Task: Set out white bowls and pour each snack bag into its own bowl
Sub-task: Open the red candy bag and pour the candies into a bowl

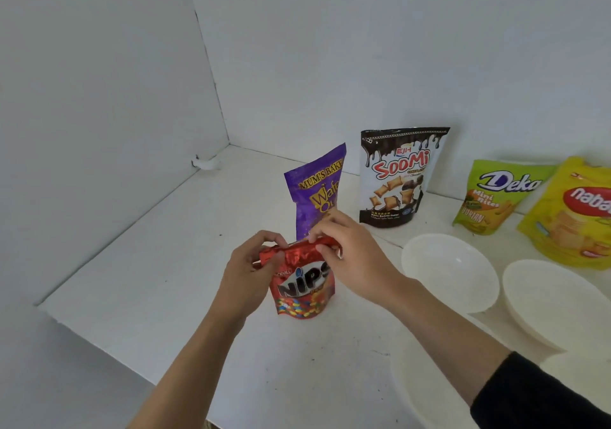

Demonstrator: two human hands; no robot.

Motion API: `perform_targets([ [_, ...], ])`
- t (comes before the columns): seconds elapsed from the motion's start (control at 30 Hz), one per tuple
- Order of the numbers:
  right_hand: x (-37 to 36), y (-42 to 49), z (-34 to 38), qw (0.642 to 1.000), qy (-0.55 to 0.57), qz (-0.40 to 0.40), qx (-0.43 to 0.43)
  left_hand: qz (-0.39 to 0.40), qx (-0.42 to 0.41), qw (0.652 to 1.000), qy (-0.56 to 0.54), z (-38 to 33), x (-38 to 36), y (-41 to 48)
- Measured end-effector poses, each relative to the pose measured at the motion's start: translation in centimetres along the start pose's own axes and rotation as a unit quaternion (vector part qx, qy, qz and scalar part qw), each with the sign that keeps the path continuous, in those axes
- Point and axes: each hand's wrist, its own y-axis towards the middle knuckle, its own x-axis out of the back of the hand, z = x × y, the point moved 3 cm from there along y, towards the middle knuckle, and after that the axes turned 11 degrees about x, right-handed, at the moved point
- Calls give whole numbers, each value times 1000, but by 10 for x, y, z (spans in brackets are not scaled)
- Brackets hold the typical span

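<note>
As left hand (251,269) and right hand (347,250) each pinch a top corner of the red bag (302,291), fingers curled, step looks like tearing it open. Next needs a clean pull-apart, then tipping into the bowl (439,263) at 3 o'clock. Red bag stands on table (165,279); purple bag (314,197) at 12.

Your left grip (251,271) and right grip (352,256) both pinch the folded top of the red foil Nips candy pouch (302,291), upright on the white surface (158,263). A purple foil wafer pouch (317,193) stands just behind it.
</note>
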Motion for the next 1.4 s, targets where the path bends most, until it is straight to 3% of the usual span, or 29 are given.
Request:
perform_targets([
  [0.3,4,-34,23,998,1,-31,-58,55,48,997,22,4,-18,-14],
  [0.43,2,-35,26,989,-114,12,-95,90,80,992,45,4,-15,-12],
  [0.6,7,-31,35,990,-104,35,-92,117,74,989,47,-6,-6,-9],
  [0.77,9,-24,39,990,-116,48,-62,159,52,981,102,-14,-2,-10],
  [0.93,10,-26,43,993,-109,50,21,190,59,974,111,-16,3,-10],
  [1.1,11,-21,44,994,-88,70,3,177,21,976,125,-20,2,-13],
  [1.23,12,-14,44,986,-138,93,5,175,-17,967,184,-25,1,-12],
  [1.4,7,-18,40,983,-144,72,85,238,15,952,191,-28,8,-3],
])
